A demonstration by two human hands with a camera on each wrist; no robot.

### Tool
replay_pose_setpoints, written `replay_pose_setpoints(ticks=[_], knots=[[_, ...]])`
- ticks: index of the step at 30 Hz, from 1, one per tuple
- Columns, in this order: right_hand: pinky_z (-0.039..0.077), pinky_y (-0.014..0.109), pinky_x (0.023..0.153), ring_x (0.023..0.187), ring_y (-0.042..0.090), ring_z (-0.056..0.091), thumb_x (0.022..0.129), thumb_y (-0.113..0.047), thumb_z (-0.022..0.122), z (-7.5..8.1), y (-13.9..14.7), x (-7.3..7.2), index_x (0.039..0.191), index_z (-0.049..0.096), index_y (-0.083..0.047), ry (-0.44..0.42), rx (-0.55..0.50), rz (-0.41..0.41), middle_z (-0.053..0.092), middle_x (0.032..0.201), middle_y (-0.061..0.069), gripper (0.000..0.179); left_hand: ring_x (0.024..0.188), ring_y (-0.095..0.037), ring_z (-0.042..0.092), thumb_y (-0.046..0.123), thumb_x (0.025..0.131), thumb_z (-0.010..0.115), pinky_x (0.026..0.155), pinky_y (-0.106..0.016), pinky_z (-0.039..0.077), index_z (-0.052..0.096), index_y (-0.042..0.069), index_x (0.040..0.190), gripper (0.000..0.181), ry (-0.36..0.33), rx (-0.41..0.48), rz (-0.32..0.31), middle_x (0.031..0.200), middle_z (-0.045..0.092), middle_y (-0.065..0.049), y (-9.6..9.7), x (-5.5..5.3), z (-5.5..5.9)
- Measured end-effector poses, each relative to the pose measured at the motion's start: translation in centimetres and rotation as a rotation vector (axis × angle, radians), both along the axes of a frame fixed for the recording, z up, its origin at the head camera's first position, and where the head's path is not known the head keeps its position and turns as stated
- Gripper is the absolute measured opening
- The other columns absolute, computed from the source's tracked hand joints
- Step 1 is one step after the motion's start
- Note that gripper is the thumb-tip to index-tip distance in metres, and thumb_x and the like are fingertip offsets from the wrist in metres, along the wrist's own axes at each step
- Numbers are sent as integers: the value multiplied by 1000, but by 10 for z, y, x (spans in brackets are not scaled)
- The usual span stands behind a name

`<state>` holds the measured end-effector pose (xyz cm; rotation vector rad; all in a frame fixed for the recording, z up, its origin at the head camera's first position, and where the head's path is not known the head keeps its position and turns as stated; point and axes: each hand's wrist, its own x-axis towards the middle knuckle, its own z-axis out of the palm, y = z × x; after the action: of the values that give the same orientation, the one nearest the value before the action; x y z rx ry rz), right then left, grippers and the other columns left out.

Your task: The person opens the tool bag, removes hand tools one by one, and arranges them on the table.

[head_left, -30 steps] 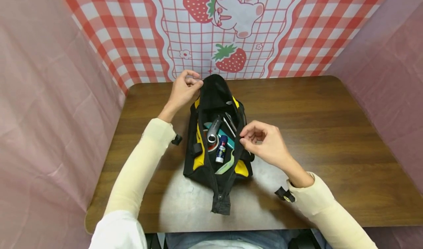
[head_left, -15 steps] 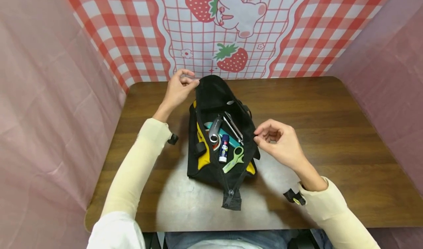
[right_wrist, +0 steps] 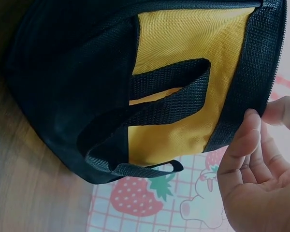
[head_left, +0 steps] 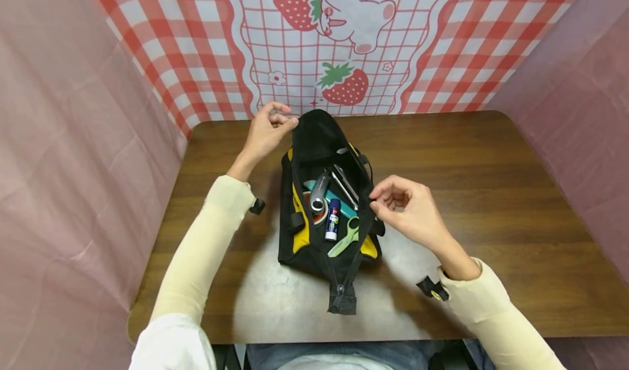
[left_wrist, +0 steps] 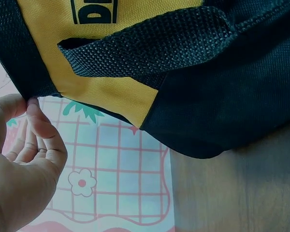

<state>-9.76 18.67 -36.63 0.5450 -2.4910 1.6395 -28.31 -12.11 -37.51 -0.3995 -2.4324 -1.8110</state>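
A black and yellow tool bag (head_left: 314, 255) stands unzipped in the middle of the table. My left hand (head_left: 263, 135) pinches the far left part of its rim between thumb and forefinger. On the near right, my right hand (head_left: 410, 209) pinches the zippered edge; the right wrist view shows thumb and fingertip on the black band (right_wrist: 237, 92). Inside the bag lie a glue stick (head_left: 332, 220), green scissors (head_left: 345, 239), a grey-handled tool (head_left: 319, 191), a teal item (head_left: 348, 210), a roll of tape (head_left: 320, 217) and a silver utility knife (head_left: 345, 187).
The bag stands on a brown wooden table (head_left: 467, 157) with a worn pale patch by its front edge. Behind it hangs a red checked cloth (head_left: 196, 48) with strawberries. Black webbing handles (left_wrist: 150, 48) stick out from the bag's sides. Pink curtains (head_left: 64, 141) flank the table.
The right hand pulled the bag's right edge outward, widening the mouth so the scissors came into view, then eased back slightly left. The left hand shifted a little left with the rim.
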Motion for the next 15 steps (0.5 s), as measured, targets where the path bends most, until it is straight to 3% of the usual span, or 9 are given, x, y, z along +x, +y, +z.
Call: replay_pose_setpoints(ticks=[4, 10, 15], knots=[[48, 20, 56, 67, 11, 61, 82, 10, 74, 16, -8, 7, 92, 69, 2, -1, 27, -4, 68, 77, 11, 15, 72, -11, 61, 17, 95, 72, 69, -22, 48, 60, -2, 124, 37, -5, -16, 0, 95, 73, -14, 3, 0, 0], [48, 21, 55, 67, 12, 61, 82, 5, 78, -6, -1, -2, 94, 71, -7, 13, 51, -14, 69, 79, 5, 18, 78, -22, 65, 23, 94, 73, 69, -24, 49, 62, 4, 119, 34, 5, -36, 6, 95, 74, -10, 3, -2, 0], [48, 23, 55, 67, 13, 61, 84, -3, 79, -11, -1, -4, 93, 72, -14, 25, 76, -11, 69, 79, -1, 16, 82, -27, 65, 27, 95, 73, 69, -25, 49, 61, 7, 118, 33, 26, -70, -6, 95, 73, -10, 5, 2, 1]])
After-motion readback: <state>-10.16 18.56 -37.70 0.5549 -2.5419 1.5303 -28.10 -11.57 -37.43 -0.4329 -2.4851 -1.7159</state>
